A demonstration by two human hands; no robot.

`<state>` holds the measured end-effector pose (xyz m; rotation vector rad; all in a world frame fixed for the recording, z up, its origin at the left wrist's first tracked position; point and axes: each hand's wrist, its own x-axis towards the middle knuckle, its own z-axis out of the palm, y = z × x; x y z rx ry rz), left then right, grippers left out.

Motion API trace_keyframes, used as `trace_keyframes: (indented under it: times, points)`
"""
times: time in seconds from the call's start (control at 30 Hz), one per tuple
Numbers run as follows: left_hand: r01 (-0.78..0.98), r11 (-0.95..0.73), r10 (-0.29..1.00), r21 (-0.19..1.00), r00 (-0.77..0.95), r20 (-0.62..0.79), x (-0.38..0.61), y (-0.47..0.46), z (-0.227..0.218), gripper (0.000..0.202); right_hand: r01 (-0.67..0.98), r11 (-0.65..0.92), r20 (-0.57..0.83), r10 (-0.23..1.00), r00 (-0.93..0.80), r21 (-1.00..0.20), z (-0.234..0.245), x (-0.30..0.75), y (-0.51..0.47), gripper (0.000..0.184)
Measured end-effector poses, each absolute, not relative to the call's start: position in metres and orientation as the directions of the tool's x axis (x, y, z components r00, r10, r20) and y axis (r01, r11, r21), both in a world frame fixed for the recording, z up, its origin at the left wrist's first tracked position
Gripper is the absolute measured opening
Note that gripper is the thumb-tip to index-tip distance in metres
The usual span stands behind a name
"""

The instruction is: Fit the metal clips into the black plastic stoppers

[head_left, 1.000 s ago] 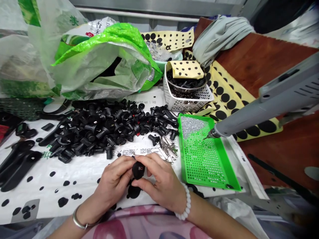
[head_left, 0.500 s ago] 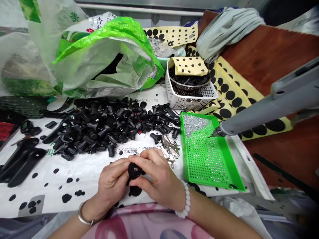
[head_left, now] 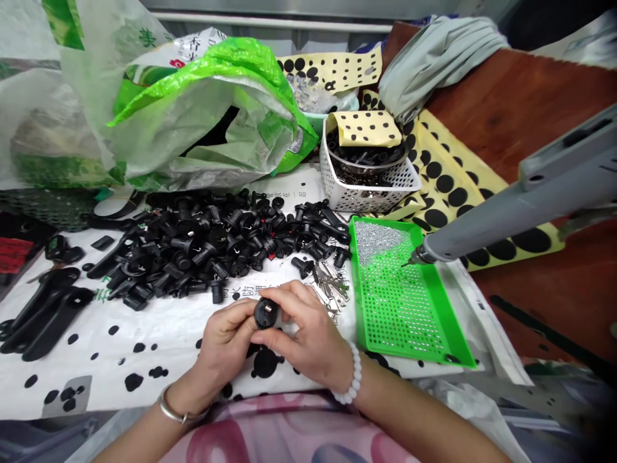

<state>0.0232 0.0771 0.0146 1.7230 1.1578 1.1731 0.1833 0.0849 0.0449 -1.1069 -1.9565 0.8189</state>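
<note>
A round black plastic part (head_left: 265, 315) with a small metal piece in its face is held between both hands, above the white sheet. My left hand (head_left: 227, 341) is closed on its left side, thumb and fingers pinching. On the other side, my right hand (head_left: 306, 337) grips the rim with thumb and forefinger; its other fingers are partly hidden behind. Beyond the hands lies a heap of similar black plastic parts (head_left: 193, 247). Several flat metal strips (head_left: 330, 286) lie in a loose pile just past my right hand.
A green perforated tray (head_left: 450, 321) holding small silvery screws (head_left: 380, 241) stands at the right, with an electric screwdriver (head_left: 482, 225) over it. Behind are a white basket (head_left: 366, 199), a green plastic bag (head_left: 250, 58) and yellow sticker sheets (head_left: 453, 177). Black levers (head_left: 58, 321) lie left.
Both hands have shifted slightly up and to the right with the black part, and its face now turns more toward me. The surroundings have shifted slightly in view.
</note>
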Motion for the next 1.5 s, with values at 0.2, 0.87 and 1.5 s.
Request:
trace_keyframes:
  times: [0.2, 0.87, 1.5]
  points:
    - [0.278, -0.342, 0.928, 0.898, 0.249, 0.276, 0.022, 0.08, 0.014, 0.019, 0.383, 0.373, 0.242, 0.906, -0.348, -0.845, 0.049, 0.188, 0.083, 0.041]
    - [0.579, -0.503, 0.862, 0.641, 0.285, 0.419, 0.018, 0.072, 0.016, 0.019, 0.479, 0.471, 0.257, 0.857, -0.446, -0.741, 0.048, 0.187, 0.083, 0.034]
    - [0.422, -0.391, 0.92, 0.818, 0.143, 0.366, 0.013, 0.078, 0.01, 0.014, 0.482, 0.524, 0.263, 0.82, -0.508, -0.702, 0.052, 0.183, 0.093, 0.054]
